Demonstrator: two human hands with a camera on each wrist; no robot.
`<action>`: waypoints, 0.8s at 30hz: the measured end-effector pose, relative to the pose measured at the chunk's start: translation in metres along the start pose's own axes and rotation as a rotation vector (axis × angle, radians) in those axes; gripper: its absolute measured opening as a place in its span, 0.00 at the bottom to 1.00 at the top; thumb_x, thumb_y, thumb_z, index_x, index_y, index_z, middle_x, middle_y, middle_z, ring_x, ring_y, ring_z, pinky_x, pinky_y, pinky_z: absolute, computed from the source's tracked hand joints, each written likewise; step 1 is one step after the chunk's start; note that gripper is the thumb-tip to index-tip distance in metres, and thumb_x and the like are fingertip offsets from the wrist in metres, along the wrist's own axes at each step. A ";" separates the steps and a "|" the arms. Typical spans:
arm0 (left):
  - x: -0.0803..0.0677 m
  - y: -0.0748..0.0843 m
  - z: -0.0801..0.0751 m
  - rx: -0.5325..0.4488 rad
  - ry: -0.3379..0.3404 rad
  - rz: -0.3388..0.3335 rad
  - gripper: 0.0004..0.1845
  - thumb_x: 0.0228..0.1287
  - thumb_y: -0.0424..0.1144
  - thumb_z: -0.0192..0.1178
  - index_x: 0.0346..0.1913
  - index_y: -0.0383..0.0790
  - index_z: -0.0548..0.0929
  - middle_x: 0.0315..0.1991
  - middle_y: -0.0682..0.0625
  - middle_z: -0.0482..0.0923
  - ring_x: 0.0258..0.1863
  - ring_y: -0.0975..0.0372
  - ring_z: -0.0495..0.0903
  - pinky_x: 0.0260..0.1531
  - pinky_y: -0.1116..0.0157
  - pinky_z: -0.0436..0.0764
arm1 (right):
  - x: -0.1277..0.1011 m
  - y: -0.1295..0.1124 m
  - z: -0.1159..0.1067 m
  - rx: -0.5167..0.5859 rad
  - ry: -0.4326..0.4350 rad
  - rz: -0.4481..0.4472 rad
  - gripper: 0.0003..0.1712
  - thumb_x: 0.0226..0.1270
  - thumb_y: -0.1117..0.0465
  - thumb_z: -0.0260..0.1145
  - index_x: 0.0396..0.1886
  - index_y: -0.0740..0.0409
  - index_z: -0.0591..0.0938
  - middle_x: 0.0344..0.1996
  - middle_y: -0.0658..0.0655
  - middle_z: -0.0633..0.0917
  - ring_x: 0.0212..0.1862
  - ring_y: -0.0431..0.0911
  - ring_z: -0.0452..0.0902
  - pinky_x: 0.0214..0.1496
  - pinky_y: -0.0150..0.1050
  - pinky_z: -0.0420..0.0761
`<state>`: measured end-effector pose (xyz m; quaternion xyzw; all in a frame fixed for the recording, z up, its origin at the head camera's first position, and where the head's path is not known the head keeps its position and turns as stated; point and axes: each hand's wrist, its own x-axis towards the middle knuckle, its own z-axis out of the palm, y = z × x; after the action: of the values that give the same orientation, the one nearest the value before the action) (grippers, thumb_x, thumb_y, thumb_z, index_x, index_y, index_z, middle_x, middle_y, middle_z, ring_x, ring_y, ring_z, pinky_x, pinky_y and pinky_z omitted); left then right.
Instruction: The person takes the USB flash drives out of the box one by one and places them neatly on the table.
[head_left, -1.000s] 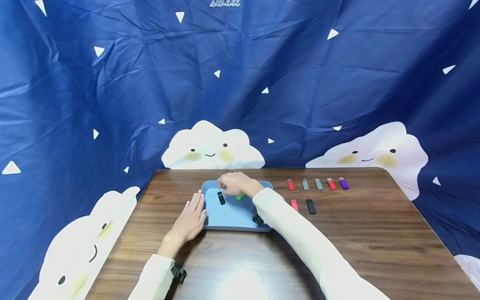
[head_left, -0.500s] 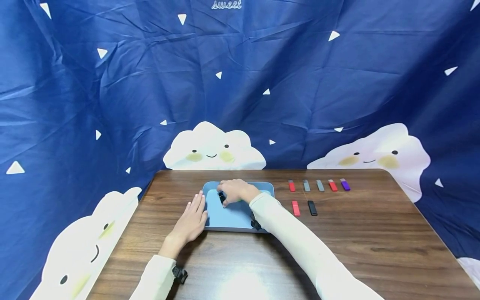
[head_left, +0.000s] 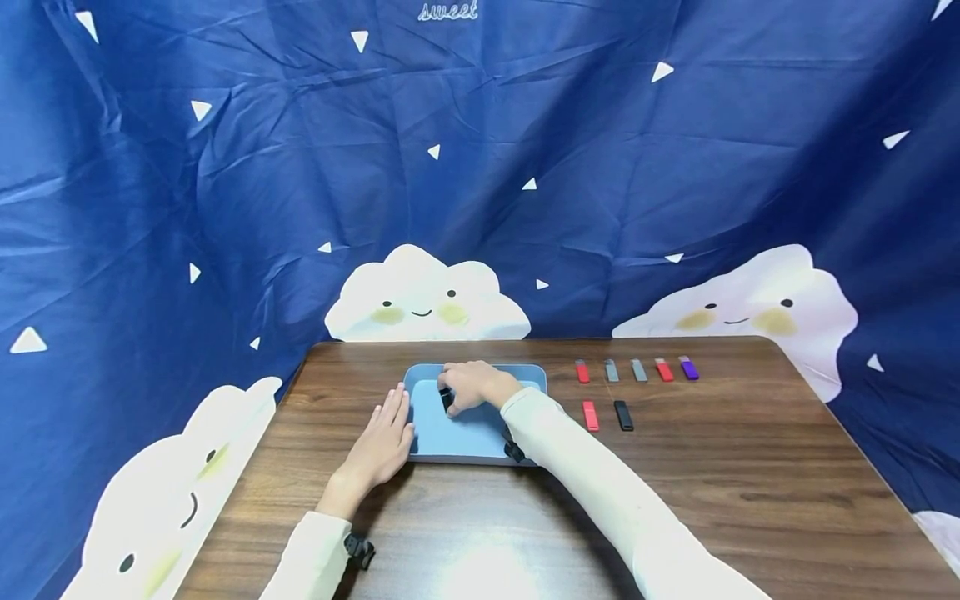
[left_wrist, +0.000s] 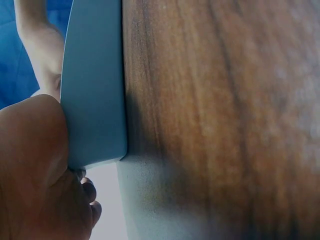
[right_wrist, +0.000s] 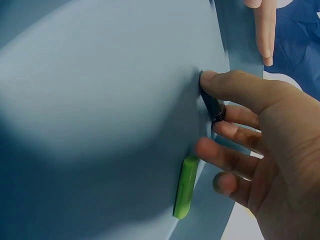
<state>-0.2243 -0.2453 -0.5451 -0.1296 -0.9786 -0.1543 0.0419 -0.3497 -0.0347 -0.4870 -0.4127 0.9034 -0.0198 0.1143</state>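
- Head view: even, bright overhead light; white glare patch on the worktop [head_left: 480, 567] near edge; wide-angle bending at the edges.
- Left wrist view: soft, out of focus, dark shadow beside the tray [left_wrist: 95, 85].
- Right wrist view: dim, bluish, fingers [right_wrist: 235, 90] slightly blurred.

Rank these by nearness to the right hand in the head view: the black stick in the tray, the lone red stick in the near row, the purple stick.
1. Black stick in the tray, at the right hand's fingertips.
2. Near-row red stick, on the table right of the tray.
3. Purple stick, far row's right end.
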 end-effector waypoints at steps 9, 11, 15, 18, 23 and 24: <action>-0.002 0.004 -0.003 -0.021 0.008 -0.011 0.34 0.85 0.41 0.43 0.83 0.24 0.55 0.87 0.34 0.47 0.86 0.39 0.51 0.83 0.38 0.56 | 0.002 0.002 0.003 0.002 -0.005 -0.002 0.34 0.68 0.42 0.75 0.69 0.49 0.82 0.65 0.52 0.81 0.59 0.48 0.83 0.65 0.48 0.84; -0.002 0.004 -0.004 -0.029 0.016 -0.004 0.33 0.84 0.40 0.43 0.82 0.23 0.55 0.86 0.32 0.48 0.85 0.38 0.52 0.82 0.36 0.56 | 0.001 0.001 0.004 0.010 -0.006 0.000 0.34 0.67 0.42 0.76 0.69 0.49 0.82 0.65 0.51 0.81 0.58 0.48 0.83 0.65 0.47 0.84; -0.002 0.004 -0.003 -0.021 0.024 0.006 0.33 0.84 0.40 0.42 0.82 0.23 0.55 0.86 0.32 0.48 0.85 0.37 0.53 0.82 0.36 0.57 | 0.001 0.001 0.004 0.021 -0.003 0.004 0.34 0.66 0.42 0.77 0.68 0.50 0.83 0.63 0.51 0.82 0.54 0.47 0.83 0.62 0.46 0.85; -0.002 0.003 -0.002 -0.019 0.025 0.007 0.34 0.84 0.41 0.42 0.82 0.23 0.55 0.86 0.32 0.48 0.85 0.37 0.53 0.82 0.36 0.57 | 0.001 0.002 0.005 0.017 0.004 0.002 0.34 0.65 0.42 0.77 0.67 0.50 0.84 0.62 0.51 0.82 0.54 0.46 0.82 0.61 0.46 0.85; -0.001 0.003 -0.001 -0.019 0.013 0.003 0.34 0.84 0.41 0.43 0.83 0.24 0.55 0.86 0.33 0.48 0.85 0.38 0.52 0.82 0.37 0.56 | 0.000 0.003 0.005 0.013 0.008 -0.003 0.35 0.63 0.41 0.78 0.66 0.51 0.84 0.62 0.52 0.83 0.54 0.47 0.83 0.61 0.46 0.85; -0.001 0.003 -0.001 -0.019 0.012 0.003 0.34 0.85 0.42 0.43 0.83 0.24 0.55 0.86 0.33 0.48 0.85 0.38 0.52 0.83 0.37 0.56 | 0.000 0.004 0.004 0.010 0.007 -0.004 0.35 0.63 0.41 0.77 0.67 0.51 0.84 0.62 0.52 0.83 0.53 0.47 0.83 0.61 0.46 0.85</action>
<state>-0.2229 -0.2429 -0.5430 -0.1307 -0.9766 -0.1642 0.0467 -0.3513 -0.0315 -0.4917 -0.4138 0.9030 -0.0259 0.1130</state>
